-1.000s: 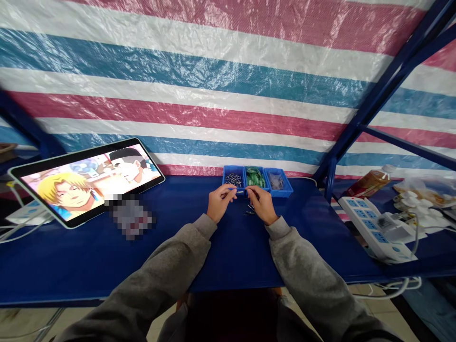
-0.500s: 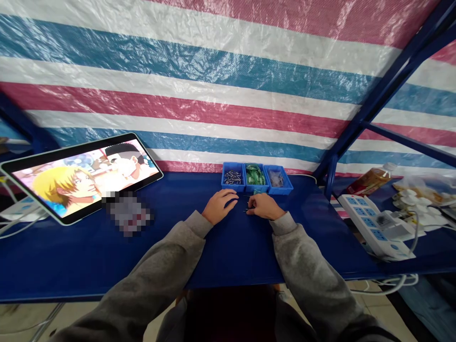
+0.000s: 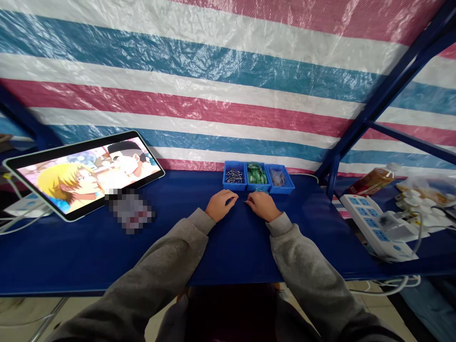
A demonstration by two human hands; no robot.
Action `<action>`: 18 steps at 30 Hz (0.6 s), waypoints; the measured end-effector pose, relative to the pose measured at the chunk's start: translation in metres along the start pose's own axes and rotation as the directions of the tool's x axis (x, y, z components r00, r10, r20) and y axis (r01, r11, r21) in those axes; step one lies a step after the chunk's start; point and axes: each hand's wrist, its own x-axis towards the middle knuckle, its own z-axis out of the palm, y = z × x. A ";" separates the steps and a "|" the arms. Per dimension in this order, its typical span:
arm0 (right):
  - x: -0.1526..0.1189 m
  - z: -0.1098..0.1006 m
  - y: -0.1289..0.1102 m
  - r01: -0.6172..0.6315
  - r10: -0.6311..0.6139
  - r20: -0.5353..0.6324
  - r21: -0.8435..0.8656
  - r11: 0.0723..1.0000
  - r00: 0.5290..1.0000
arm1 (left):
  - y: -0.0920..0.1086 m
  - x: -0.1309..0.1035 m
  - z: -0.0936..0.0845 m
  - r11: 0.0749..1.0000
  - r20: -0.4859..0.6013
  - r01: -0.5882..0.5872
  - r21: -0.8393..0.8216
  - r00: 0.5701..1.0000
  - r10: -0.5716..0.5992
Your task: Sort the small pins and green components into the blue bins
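Two bare hands work close in front of the middle blue bin (image 3: 259, 187).
The left hand (image 3: 221, 205) has thumb and forefinger curved nearly together; I can't tell whether they grip anything. The right hand (image 3: 263, 206) has its fingertips drawn in at a thin sliver (image 3: 244, 201), too small to make out, and partly blocks the view just before the middle blue bin, which holds green packets (image 3: 255, 173). Touching that bin's left is one of slim metal pieces (image 3: 234, 176); right, one of clear packets (image 3: 277, 178). Well left leans a lit tablet (image 3: 85, 175); well right, a power strip (image 3: 377, 228) and bottle (image 3: 378, 180), its red label blurred.
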 end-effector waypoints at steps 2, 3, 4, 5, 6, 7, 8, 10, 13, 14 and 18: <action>0.000 0.001 0.000 0.015 -0.015 -0.027 -0.009 1.000 1.000 | 0.000 0.000 0.000 1.000 -0.005 0.000 -0.002 1.000 0.000; 0.001 0.002 0.001 0.022 -0.022 -0.049 -0.006 1.000 0.999 | 0.001 0.001 0.000 1.000 -0.009 0.002 -0.004 1.000 -0.002; 0.001 0.003 0.001 0.031 -0.030 -0.080 0.003 1.000 0.996 | 0.001 0.001 -0.001 1.000 -0.016 0.005 -0.006 1.000 -0.005; 0.002 0.003 0.002 0.043 -0.040 -0.120 0.018 0.999 0.992 | 0.002 0.002 -0.001 1.000 -0.026 0.008 -0.011 1.000 -0.009; 0.002 0.004 0.003 0.057 -0.050 -0.168 0.039 0.998 0.985 | 0.003 0.002 -0.001 1.000 -0.037 0.014 -0.017 0.999 -0.014; 0.002 0.004 0.003 0.077 -0.061 -0.214 0.067 0.995 0.975 | 0.003 0.002 -0.002 0.999 -0.050 0.020 -0.025 0.999 -0.021; 0.003 0.004 0.003 0.104 -0.075 -0.254 0.105 0.989 0.964 | 0.004 0.002 -0.002 0.999 -0.063 0.025 -0.036 0.998 -0.028; 0.003 0.005 0.003 0.169 -0.101 -0.302 0.206 0.964 0.948 | 0.005 0.002 -0.003 0.998 -0.076 0.035 -0.060 0.996 -0.039; 0.003 0.005 0.002 0.243 -0.115 -0.334 0.371 0.896 0.935 | 0.005 0.001 -0.003 0.996 -0.084 0.038 -0.084 0.995 -0.045; 0.003 0.005 0.002 0.258 -0.107 -0.357 0.409 0.875 0.928 | 0.005 0.001 -0.003 0.995 -0.087 0.038 -0.089 0.995 -0.046; 0.004 0.003 0.002 0.302 -0.051 -0.465 0.485 0.821 0.884 | 0.005 0.007 -0.001 0.992 -0.136 0.043 -0.122 0.989 -0.060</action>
